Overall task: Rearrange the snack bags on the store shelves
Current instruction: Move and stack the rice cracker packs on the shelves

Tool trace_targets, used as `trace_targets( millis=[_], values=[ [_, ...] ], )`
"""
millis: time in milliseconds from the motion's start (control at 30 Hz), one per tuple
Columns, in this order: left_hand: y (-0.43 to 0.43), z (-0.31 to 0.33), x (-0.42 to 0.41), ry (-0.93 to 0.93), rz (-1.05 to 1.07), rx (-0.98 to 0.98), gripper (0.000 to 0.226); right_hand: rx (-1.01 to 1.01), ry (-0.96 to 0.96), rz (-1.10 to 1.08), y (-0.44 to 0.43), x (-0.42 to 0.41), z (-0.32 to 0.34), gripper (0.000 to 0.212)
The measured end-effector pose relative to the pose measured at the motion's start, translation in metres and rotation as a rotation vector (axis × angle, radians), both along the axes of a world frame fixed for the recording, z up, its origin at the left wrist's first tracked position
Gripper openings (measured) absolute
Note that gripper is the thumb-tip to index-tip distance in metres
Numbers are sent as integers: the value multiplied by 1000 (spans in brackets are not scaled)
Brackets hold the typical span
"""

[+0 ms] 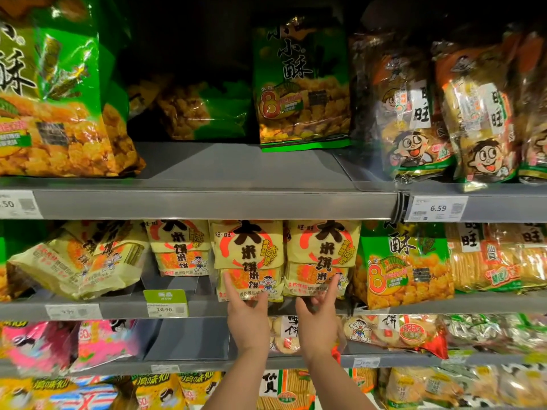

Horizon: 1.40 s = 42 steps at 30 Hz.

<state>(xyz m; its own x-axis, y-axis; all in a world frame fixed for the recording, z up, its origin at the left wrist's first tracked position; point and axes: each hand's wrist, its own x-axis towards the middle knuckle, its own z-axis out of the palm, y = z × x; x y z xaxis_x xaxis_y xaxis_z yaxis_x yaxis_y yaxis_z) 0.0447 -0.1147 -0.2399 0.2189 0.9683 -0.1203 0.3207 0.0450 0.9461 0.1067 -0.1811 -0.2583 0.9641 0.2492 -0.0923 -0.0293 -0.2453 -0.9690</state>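
Left hand (pixel 247 316) and right hand (pixel 318 316), splayed and empty, reach the mid-frame yellow bags (pixel 247 247): likely light, crackly, best held by their sides.

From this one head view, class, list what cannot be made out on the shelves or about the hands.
All in the head view:
1. Left price tag: cut by the frame's left edge; only .50 shows.
2. Grey tag, middle shelf: blurred, unreadable.
3. Pink bags, lower left: print blurred.
4. Left hand, right hand: open fingers overlap the yellow bags; contact cannot be told from one view.
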Motion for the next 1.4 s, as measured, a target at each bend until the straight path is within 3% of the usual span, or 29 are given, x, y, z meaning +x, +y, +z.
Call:
trace_targets(
  millis=[133,233,300,433,567,700,867,1133,1267,1400],
  values=[
    [10,-2,-4,185,-42,101,88,-136,-73,39,-4,5,-2,90],
    [18,-2,-10,316,-77,143,85,-425,-259,-19,-9,5,-4,80],
    [19,2,-10,343,-93,194,77,-514,-367,-57,-13,8,-4,76],
    [24,9,-2,307,-139,403,64,-427,-392,16,-11,10,3,67],
    [36,13,0,319,-211,513,79,-288,-430,144,-4,11,10,78],
    [46,14,4,351,-303,532,91,-328,-398,212,7,18,13,86],
    [51,15,4,417,-378,514,96,-481,-434,237,8,20,13,77],
    [31,11,-18,364,-259,574,92,-541,-571,83,-4,1,15,68],
    [29,15,-18,401,-265,558,83,-538,-529,137,-7,0,24,63],
    [18,23,-18,385,-267,549,50,-521,-512,181,-9,-9,36,48]
  ],
)
